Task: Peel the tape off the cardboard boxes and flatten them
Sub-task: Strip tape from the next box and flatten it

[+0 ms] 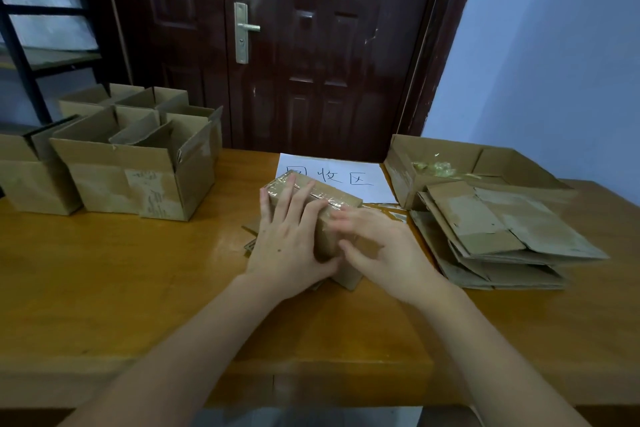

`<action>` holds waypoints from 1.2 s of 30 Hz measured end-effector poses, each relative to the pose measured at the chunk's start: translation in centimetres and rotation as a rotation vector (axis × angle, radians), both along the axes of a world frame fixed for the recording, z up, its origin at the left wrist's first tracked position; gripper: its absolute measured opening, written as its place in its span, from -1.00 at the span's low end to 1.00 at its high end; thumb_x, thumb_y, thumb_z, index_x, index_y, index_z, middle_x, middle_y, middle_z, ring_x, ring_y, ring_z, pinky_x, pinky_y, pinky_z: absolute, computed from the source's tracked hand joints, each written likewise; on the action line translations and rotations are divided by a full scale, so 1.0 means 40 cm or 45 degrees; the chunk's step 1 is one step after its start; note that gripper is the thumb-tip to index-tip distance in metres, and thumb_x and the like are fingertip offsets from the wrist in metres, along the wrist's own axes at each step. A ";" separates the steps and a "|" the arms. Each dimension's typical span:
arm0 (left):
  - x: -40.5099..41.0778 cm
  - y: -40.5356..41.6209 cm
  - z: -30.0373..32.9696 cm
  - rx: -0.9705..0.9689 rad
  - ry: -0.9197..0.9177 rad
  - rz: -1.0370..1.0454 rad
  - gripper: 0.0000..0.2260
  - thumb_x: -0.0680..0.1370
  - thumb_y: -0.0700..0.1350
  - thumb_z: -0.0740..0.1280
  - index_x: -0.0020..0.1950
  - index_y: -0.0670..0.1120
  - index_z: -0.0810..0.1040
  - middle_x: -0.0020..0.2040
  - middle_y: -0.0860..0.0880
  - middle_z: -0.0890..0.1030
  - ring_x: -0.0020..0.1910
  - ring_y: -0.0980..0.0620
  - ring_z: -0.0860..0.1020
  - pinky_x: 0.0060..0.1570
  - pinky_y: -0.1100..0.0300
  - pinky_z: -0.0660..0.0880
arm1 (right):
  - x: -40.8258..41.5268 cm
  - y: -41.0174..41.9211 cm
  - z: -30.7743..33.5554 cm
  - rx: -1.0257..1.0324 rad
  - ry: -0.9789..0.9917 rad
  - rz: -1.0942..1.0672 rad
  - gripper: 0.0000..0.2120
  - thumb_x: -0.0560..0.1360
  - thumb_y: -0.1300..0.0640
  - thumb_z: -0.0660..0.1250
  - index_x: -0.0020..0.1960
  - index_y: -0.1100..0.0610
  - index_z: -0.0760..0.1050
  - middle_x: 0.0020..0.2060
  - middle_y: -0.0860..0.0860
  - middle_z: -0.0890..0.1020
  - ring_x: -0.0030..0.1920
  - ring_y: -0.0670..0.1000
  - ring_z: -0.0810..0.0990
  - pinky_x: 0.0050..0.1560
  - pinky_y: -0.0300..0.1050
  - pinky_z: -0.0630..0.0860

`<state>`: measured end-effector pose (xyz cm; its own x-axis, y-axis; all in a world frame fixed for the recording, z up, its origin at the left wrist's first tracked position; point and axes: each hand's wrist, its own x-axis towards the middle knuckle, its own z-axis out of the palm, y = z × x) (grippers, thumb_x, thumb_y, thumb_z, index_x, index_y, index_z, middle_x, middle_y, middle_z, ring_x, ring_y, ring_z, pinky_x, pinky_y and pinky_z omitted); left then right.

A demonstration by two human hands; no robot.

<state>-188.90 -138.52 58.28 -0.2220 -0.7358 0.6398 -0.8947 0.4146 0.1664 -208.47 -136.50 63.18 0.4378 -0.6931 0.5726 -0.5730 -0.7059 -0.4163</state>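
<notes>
You're working the small taped box at table centre, just near of the white paper sign. Your left hand is lying flat over the box's left side, fingers straight and pressing, thumb round the near face, so it's bracing rather than clenching. Your right hand is touching the near right side; it's blurred, fingers looking loosely spread, and I cannot tell whether they're pinching a tape end. Clear tape is running along the box's top right edge and it's still sealed, so this step looks like finding a tape edge. Do it well: keep the left palm pinning the box down, pick at a tape corner with a right fingernail, then pull low and along the seam, not straight up, so the strip is coming off whole instead of tearing cardboard skin. Once it's off, open the flaps and press flat. The flattened stack is sitting to the right, with an open scrap box holding tape wads just far of it; the open boxes are waiting at far left.
</notes>
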 end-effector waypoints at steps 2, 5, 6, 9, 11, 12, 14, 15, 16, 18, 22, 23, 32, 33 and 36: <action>0.017 -0.010 0.002 0.020 0.002 -0.066 -0.24 0.44 0.42 0.33 0.49 0.00 0.38 0.65 -0.05 0.17 0.68 -0.10 -0.12 0.56 -0.40 -0.10 | -0.008 -0.009 0.008 0.047 0.048 -0.035 -0.48 0.53 0.10 0.47 0.43 -0.17 0.44 0.31 -0.23 0.57 0.35 -0.18 0.48 0.34 -0.20 0.44; 0.048 -0.020 0.002 0.118 0.095 -0.201 -0.19 0.45 0.42 0.38 0.56 0.04 0.29 0.69 -0.02 0.03 0.67 -0.06 -0.23 0.59 -0.34 -0.06 | 0.002 -0.048 -0.007 -0.065 0.274 -0.080 -0.41 0.47 -0.02 0.53 0.46 -0.08 0.45 0.43 -0.13 0.49 0.48 -0.05 0.34 0.48 0.02 0.30; 0.055 -0.021 0.001 0.143 0.117 -0.228 -0.18 0.45 0.42 0.38 0.58 0.05 0.26 0.69 -0.01 0.03 0.67 -0.05 -0.23 0.60 -0.32 -0.03 | 0.009 -0.062 -0.017 -0.117 0.308 -0.072 -0.42 0.44 -0.03 0.55 0.42 -0.03 0.50 0.41 -0.08 0.52 0.45 -0.02 0.36 0.48 0.08 0.31; 0.066 -0.021 0.000 0.143 0.118 -0.239 -0.15 0.45 0.42 0.38 0.60 0.01 0.24 0.65 0.04 0.17 0.68 0.01 -0.15 0.61 -0.25 0.04 | 0.033 -0.096 -0.045 -0.300 0.229 -0.071 -0.58 0.41 -0.01 0.53 0.24 0.08 0.62 0.23 -0.03 0.62 0.27 0.01 0.47 0.32 0.00 0.46; 0.071 -0.023 0.002 0.135 0.108 -0.235 -0.15 0.45 0.41 0.39 0.59 -0.01 0.25 0.63 0.05 0.20 0.68 0.04 -0.13 0.62 -0.17 0.02 | 0.042 -0.109 -0.055 -0.442 0.198 -0.099 -0.68 0.46 -0.02 0.43 0.14 0.10 0.66 0.13 -0.01 0.66 0.16 0.04 0.52 0.16 -0.01 0.52; 0.073 -0.024 0.003 0.130 0.105 -0.237 -0.15 0.45 0.40 0.40 0.59 -0.01 0.26 0.62 0.05 0.21 0.68 0.05 -0.12 0.62 -0.12 0.00 | 0.044 -0.115 -0.059 -0.505 0.190 -0.108 -0.71 0.48 -0.02 0.39 0.11 0.11 0.67 0.10 0.00 0.68 0.12 0.06 0.55 0.10 0.00 0.54; 0.075 -0.027 0.003 0.122 0.101 -0.242 -0.16 0.44 0.36 0.44 0.58 -0.02 0.28 0.62 0.06 0.23 0.67 0.06 -0.11 0.61 -0.06 0.00 | 0.047 -0.126 -0.063 -0.594 0.164 -0.115 -0.76 0.53 0.00 0.35 0.06 0.11 0.69 0.04 0.01 0.71 0.05 0.09 0.59 0.01 0.01 0.57; 0.073 -0.029 0.003 0.119 0.102 -0.243 -0.16 0.43 0.35 0.45 0.58 -0.02 0.29 0.61 0.06 0.23 0.67 0.06 -0.11 0.61 -0.04 0.00 | 0.048 -0.129 -0.065 -0.621 0.150 -0.117 -0.76 0.55 0.01 0.34 0.05 0.12 0.70 0.02 0.01 0.72 0.02 0.09 0.61 -0.03 0.01 0.59; 0.073 -0.031 0.001 0.118 0.106 -0.243 -0.16 0.43 0.35 0.46 0.58 -0.02 0.29 0.61 0.07 0.23 0.67 0.07 -0.11 0.61 -0.03 0.00 | 0.052 -0.131 -0.067 -0.635 0.137 -0.120 -0.77 0.57 0.02 0.33 0.04 0.12 0.71 0.01 0.02 0.73 0.01 0.09 0.62 -0.06 0.02 0.60; 0.071 -0.033 -0.001 0.127 0.110 -0.240 -0.15 0.42 0.35 0.46 0.58 0.00 0.28 0.61 0.08 0.23 0.67 0.07 -0.11 0.61 -0.05 0.01 | 0.059 -0.131 -0.070 -0.627 0.113 -0.132 -0.76 0.59 0.03 0.32 0.05 0.12 0.71 0.00 0.02 0.73 0.00 0.09 0.63 -0.09 0.04 0.61; 0.073 -0.034 -0.006 0.128 0.121 -0.238 -0.15 0.41 0.33 0.48 0.58 0.00 0.27 0.61 0.07 0.22 0.67 0.05 -0.09 0.62 -0.15 0.08 | 0.051 -0.118 -0.054 -0.430 0.073 -0.089 -0.68 0.59 -0.07 0.29 0.12 0.10 0.69 0.07 -0.03 0.71 0.08 0.01 0.55 0.04 -0.06 0.56; 0.072 -0.033 -0.007 0.124 0.128 -0.239 -0.15 0.41 0.32 0.48 0.57 0.00 0.28 0.61 0.06 0.23 0.67 0.04 -0.08 0.61 -0.18 0.10 | 0.047 -0.115 -0.049 -0.376 0.103 -0.066 -0.64 0.54 -0.14 0.32 0.14 0.09 0.67 0.09 -0.04 0.69 0.10 0.00 0.52 0.08 -0.09 0.52; 0.063 -0.033 -0.011 0.109 0.140 -0.217 -0.20 0.39 0.26 0.41 0.55 -0.03 0.29 0.60 0.05 0.24 0.67 0.05 -0.07 0.63 -0.11 0.03 | 0.082 -0.091 -0.062 -0.486 0.181 -0.195 -0.70 0.51 -0.10 0.45 0.06 0.11 0.61 0.05 0.01 0.65 0.05 0.04 0.51 0.01 -0.02 0.50; 0.065 -0.033 -0.010 0.111 0.138 -0.215 -0.20 0.40 0.27 0.41 0.56 -0.02 0.29 0.60 0.05 0.24 0.67 0.06 -0.08 0.63 -0.09 0.02 | 0.085 -0.090 -0.067 -0.515 0.176 -0.211 -0.71 0.53 -0.09 0.43 0.06 0.12 0.63 0.05 0.02 0.67 0.06 0.05 0.53 0.02 -0.02 0.52; 0.069 -0.035 -0.008 0.112 0.128 -0.226 -0.18 0.40 0.31 0.44 0.56 0.00 0.28 0.60 0.06 0.24 0.67 0.06 -0.07 0.62 -0.04 0.00 | 0.083 -0.093 -0.072 -0.611 0.185 -0.215 -0.74 0.58 -0.05 0.39 0.08 0.14 0.66 0.04 0.04 0.71 0.05 0.07 0.58 0.01 -0.01 0.56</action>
<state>-186.15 -139.93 57.97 -0.2913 -0.7446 0.6006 -0.7858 0.5444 0.2937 -205.14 -140.21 60.28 0.4413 -0.4360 0.7843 -0.7230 -0.6904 0.0231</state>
